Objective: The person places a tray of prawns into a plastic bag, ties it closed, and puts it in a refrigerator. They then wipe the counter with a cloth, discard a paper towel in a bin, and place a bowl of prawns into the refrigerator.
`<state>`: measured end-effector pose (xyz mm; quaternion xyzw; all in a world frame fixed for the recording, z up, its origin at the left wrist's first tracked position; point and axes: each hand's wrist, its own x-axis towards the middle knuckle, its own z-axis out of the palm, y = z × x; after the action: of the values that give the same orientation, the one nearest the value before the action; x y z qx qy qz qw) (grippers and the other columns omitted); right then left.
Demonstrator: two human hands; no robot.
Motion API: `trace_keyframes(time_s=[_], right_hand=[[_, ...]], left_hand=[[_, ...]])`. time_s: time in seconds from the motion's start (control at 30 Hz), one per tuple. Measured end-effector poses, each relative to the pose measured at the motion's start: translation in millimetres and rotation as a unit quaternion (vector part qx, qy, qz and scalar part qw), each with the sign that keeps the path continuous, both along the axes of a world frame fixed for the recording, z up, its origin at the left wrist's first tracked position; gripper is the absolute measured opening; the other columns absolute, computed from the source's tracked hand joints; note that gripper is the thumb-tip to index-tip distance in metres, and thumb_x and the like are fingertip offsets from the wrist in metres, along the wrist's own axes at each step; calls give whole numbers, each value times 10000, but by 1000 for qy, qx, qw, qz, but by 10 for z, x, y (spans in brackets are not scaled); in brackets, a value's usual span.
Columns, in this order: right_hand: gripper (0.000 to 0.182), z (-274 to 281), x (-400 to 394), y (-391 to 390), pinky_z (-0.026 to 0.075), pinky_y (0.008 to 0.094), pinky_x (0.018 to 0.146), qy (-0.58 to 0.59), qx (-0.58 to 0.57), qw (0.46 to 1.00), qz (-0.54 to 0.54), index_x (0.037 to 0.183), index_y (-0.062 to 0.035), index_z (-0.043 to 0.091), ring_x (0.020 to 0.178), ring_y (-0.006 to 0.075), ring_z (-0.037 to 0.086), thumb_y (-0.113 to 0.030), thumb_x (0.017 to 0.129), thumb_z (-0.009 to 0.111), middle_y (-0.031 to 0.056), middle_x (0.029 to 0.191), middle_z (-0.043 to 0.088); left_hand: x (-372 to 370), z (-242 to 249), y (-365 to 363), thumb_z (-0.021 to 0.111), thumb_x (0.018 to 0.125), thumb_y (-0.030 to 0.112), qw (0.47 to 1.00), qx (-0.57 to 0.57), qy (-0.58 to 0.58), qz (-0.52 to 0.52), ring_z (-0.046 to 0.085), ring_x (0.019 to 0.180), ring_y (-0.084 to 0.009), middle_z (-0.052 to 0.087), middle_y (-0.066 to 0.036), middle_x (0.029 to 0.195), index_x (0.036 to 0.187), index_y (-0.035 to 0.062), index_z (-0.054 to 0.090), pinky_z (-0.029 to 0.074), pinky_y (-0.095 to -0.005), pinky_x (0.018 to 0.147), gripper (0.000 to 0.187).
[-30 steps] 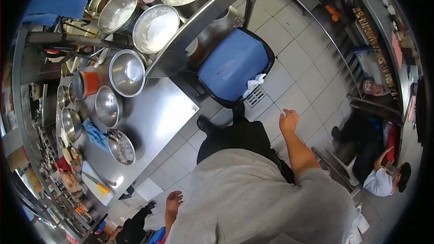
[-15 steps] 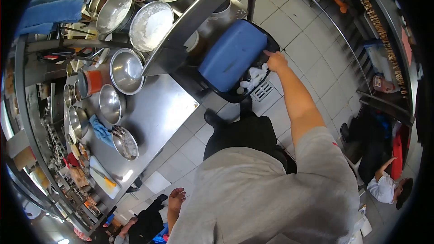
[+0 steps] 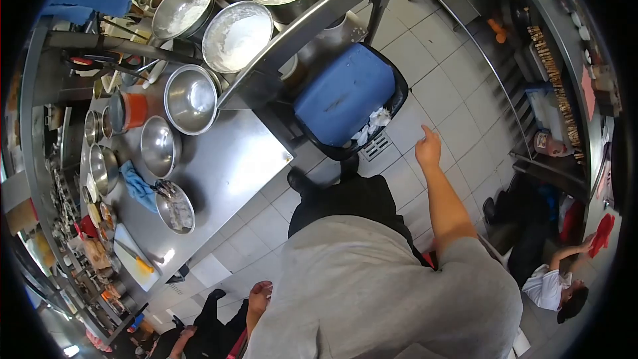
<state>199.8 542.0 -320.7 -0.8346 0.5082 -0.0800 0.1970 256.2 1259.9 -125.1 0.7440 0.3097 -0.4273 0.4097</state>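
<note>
My right hand (image 3: 428,146) is held out over the tiled floor, to the right of a bin (image 3: 345,96) with a blue lid. Its index finger is stretched out and nothing shows in it. White crumpled waste (image 3: 372,125) lies at the near right side of the bin, under the lid's edge. Down at my left side, my left hand (image 3: 260,296) has its fingers curled near my grey shirt. Whether it holds anything is too small to tell.
A steel table (image 3: 226,159) at the left bears metal bowls, a blue cloth (image 3: 137,187) and a cutting board (image 3: 136,259) with a knife. Flour bowls (image 3: 237,36) stand behind it. Co-workers are at the lower left and lower right, one holding something red (image 3: 603,234).
My right hand has drawn back from the bin's rim, to the right and nearer to me. The blue lid sits differently over the white waste. The co-worker at right has raised a red thing.
</note>
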Motion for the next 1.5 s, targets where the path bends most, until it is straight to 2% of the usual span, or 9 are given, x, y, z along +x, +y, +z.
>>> trace_keyframes(time_s=[0.43,0.5,0.53,0.7,0.97,1.07,1.13,1.37,1.5], right_hand=[[722,-136,930,1365,520,426,791,-2,434,867,245,1569,-178,391,795,303,644,-166,874,588,169,859,670],[746,-142,1353,1434,502,448,949,37,463,869,170,1592,-135,307,1078,407,645,-218,905,585,256,1150,683],[738,-948,1357,1618,473,438,1019,-70,360,914,173,1593,-151,314,1201,427,592,-236,909,577,279,1332,598],[781,-664,1657,1660,485,390,955,-46,452,891,18,1604,-242,325,1087,348,636,-175,876,598,243,1288,633],[773,-701,1402,1618,519,408,839,-69,438,894,63,1604,-256,328,912,319,682,-174,885,599,210,1103,713],[765,-624,1475,1525,528,425,814,-34,404,908,111,1598,-260,339,860,320,696,-165,884,596,207,1020,726],[760,-605,1483,1547,531,429,801,-15,369,919,136,1592,-261,351,825,317,695,-160,880,597,207,977,726],[322,58,745,1593,512,405,677,-91,318,928,172,1189,-117,648,715,252,644,-146,871,608,104,744,644],[369,208,310,1533,517,418,687,-19,339,919,200,1235,-127,644,720,271,646,-125,867,608,105,760,654]], left_hand=[[215,-4,-173,651,863,43,1000,-4,8,2,628,930,-125,670,-22,1048,1158,78,643,483,-288,754,298],[181,-10,-128,658,857,34,1000,-15,6,9,620,882,-119,673,-26,1031,1158,72,642,479,-273,720,304],[175,2,-111,664,851,26,999,-30,3,17,612,833,-114,676,-29,1014,1159,66,641,475,-258,686,311],[109,25,-73,618,848,-11,999,-27,-8,31,591,743,-105,681,-28,955,1153,51,640,468,-231,629,312],[38,80,-243,549,846,-27,998,-21,-22,48,587,714,-93,679,-24,901,1157,37,634,464,-235,605,329],[90,27,-153,551,853,-21,984,88,30,-151,621,755,-122,687,-41,940,1162,36,632,472,-231,622,325],[33,-136,-2,570,863,3,1000,-18,12,8,638,807,-131,686,-45,970,1163,52,636,476,-232,651,311],[97,-184,-122,598,862,27,999,-21,-23,42,620,825,-122,678,-33,972,1162,79,641,468,-253,673,308],[50,-162,-197,569,859,6,999,-25,4,22,621,824,-123,679,-39,977,1156,68,638,460,-238,636,311]])
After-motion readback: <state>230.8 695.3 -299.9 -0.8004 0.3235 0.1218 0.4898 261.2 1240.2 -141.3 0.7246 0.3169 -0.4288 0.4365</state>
